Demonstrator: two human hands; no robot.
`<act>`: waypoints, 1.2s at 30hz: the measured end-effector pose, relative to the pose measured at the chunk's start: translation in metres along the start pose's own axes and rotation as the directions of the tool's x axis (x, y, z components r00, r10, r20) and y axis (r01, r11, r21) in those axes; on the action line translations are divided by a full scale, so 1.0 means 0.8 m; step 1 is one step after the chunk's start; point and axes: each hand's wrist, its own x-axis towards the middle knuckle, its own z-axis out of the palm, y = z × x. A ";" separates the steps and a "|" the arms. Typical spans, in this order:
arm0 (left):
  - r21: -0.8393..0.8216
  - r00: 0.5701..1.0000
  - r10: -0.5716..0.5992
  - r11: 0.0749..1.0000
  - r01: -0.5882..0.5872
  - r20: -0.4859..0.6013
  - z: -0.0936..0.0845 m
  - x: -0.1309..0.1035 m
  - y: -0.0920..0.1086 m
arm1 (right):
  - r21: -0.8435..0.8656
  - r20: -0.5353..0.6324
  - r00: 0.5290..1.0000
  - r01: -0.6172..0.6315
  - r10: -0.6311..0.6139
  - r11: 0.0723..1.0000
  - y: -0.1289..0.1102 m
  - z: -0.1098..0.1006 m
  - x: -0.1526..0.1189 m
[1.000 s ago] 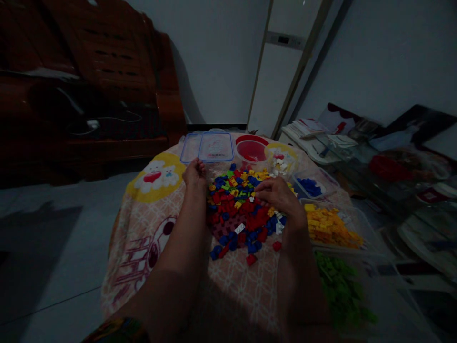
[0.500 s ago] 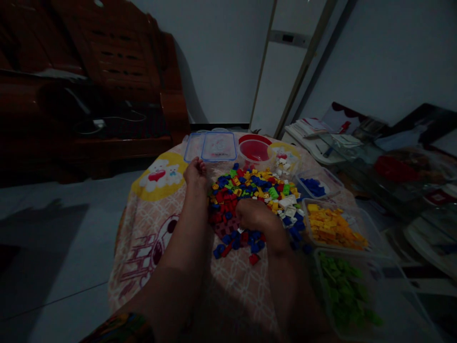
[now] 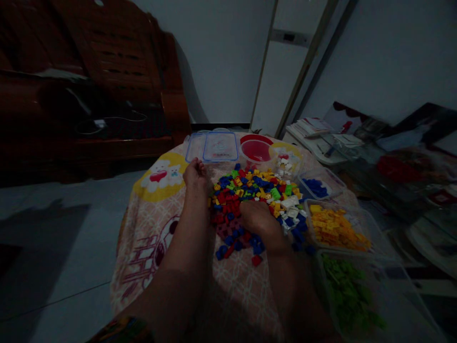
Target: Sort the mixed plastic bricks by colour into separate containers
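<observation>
My left hand (image 3: 195, 172) rests on the tablecloth at the left edge of the brick pile, just in front of the blue-rimmed lids. Its fingers are curled in, and what they may hold is hidden. Over the middle of a mixed heap of toy building bricks (image 3: 262, 185) reaches my right hand (image 3: 257, 216), back upward. Its fingers point down into the bricks and are hidden behind the hand. Red bricks (image 3: 230, 205) lie beside it, white bricks (image 3: 291, 205) to its right, and blue bricks (image 3: 235, 238) nearer me.
Along the right side stand clear boxes of blue bricks (image 3: 314, 187), yellow bricks (image 3: 335, 228) and green bricks (image 3: 346, 290). Clear blue-rimmed lids (image 3: 220, 146) and a red-and-clear tub (image 3: 256, 150) are at the back. A wooden bench (image 3: 121, 71) stands beyond, left.
My right hand has shifted slightly right and down over the pile, its fingers now more hidden. My left hand stays put. The whole view has slid a little.
</observation>
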 end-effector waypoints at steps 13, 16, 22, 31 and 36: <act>0.033 1.000 -0.008 0.999 0.008 0.003 0.001 0.000 0.002 | 0.063 -0.085 0.996 0.045 -0.040 0.997 0.015 0.000 0.006; 0.050 1.000 -0.007 0.999 0.007 0.012 0.000 -0.002 0.001 | 0.264 -0.245 0.969 0.064 0.003 0.962 0.035 -0.008 0.007; 0.039 1.000 -0.016 0.999 0.015 0.022 0.000 -0.006 -0.001 | 0.816 -0.454 0.742 0.123 0.494 0.565 0.091 0.001 0.022; 0.030 1.000 -0.010 1.000 0.010 0.029 0.002 -0.011 -0.004 | 0.863 -0.360 0.383 0.483 0.851 0.148 0.164 0.022 0.065; 0.051 0.999 -0.018 0.999 0.016 0.044 0.003 -0.014 -0.006 | 0.799 -0.462 0.341 0.561 0.819 0.216 0.187 0.029 0.076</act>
